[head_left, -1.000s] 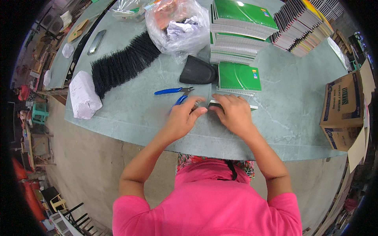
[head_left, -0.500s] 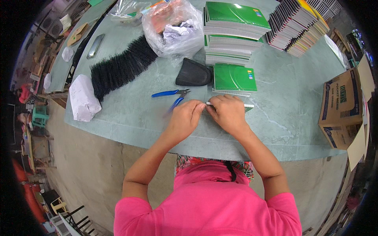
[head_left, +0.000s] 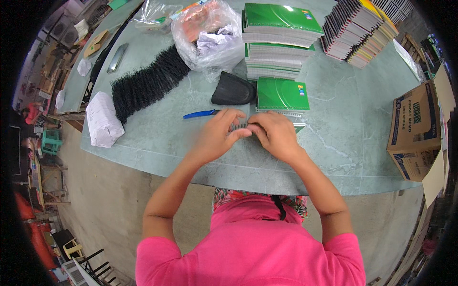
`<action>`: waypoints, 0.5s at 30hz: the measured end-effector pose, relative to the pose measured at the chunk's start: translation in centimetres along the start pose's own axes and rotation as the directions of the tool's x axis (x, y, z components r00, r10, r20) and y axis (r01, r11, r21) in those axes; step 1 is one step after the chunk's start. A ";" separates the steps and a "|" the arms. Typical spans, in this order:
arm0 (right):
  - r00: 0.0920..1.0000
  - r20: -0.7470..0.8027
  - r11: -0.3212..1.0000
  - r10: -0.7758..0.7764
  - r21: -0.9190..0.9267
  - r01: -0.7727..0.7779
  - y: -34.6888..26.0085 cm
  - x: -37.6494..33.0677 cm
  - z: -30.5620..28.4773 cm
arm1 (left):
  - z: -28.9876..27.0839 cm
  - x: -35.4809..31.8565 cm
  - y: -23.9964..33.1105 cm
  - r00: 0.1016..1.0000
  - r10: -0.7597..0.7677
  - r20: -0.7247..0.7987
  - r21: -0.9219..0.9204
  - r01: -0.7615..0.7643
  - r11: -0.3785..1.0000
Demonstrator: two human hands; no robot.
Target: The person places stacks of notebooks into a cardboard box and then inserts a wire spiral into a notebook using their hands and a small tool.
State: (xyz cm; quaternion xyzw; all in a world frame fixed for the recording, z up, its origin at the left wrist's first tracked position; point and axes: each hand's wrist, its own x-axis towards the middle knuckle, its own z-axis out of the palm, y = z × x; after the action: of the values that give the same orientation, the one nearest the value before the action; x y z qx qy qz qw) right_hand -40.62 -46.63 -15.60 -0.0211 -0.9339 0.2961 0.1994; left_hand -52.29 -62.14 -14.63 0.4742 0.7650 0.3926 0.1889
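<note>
My right hand (head_left: 274, 131) is closed on a small notebook (head_left: 299, 127), mostly hidden under the fingers, with one end showing past the knuckles. My left hand (head_left: 217, 136) curls its thumb and fingers around a dark spiral coil (head_left: 238, 127), at the notebook's left end. Both thumbs nearly meet there. Blue-handled cutting pliers (head_left: 199, 114) lie beside my left hand, which covers most of them. Just beyond my right hand are green notebooks (head_left: 283, 94), with a black wedge-shaped pad (head_left: 233, 89) to their left.
Taller stacks of green notebooks (head_left: 281, 21) stand farther back, and spiral-bound books (head_left: 353, 28) at the far right. Black coils (head_left: 150, 83) lie on the left, near a white paper-wrapped bundle (head_left: 103, 119). A plastic bag (head_left: 210, 47) holds crumpled paper. An open cardboard box (head_left: 414, 124) sits right.
My left hand has opened its pinch somewhat and moved over the pliers, hiding one handle and the jaws. A dark coil now shows between its thumb and fingers. My right hand has shifted slightly.
</note>
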 end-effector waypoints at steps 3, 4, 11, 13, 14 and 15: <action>0.994 -0.102 0.992 0.029 0.123 -0.016 0.0 0.0 0.3 | -0.7 0.5 -0.2 0.977 -0.142 0.158 -0.025 0.148 0.989; 0.990 -0.132 0.988 0.039 0.155 -0.018 0.1 -0.1 0.4 | -0.6 0.6 -0.4 0.996 -0.026 0.090 -0.011 0.027 1.000; 0.999 -0.037 0.992 0.021 0.127 -0.016 -0.6 -0.1 0.4 | -1.4 10.0 -6.0 0.956 0.291 0.033 0.569 -0.258 0.781; 0.990 -0.031 0.990 0.135 0.053 -0.133 -1.6 -0.2 -0.8 | -0.6 11.2 -6.5 0.980 0.190 0.066 0.702 -0.180 0.689; 0.984 0.007 0.983 0.180 0.029 -0.180 -0.9 -0.6 -1.6 | -0.7 11.3 -6.2 0.980 0.193 0.042 0.738 -0.161 0.656; 0.973 0.044 0.973 0.229 0.010 -0.229 0.4 -1.5 -2.8 | -1.2 10.9 -5.7 0.981 0.194 0.023 0.771 -0.141 0.621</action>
State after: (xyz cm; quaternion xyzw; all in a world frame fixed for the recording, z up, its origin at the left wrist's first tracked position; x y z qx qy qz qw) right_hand -38.20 -44.98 -14.27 -0.1209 -0.9270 0.3244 0.1441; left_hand -61.58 -54.50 -17.45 0.5659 0.8171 0.0600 -0.0920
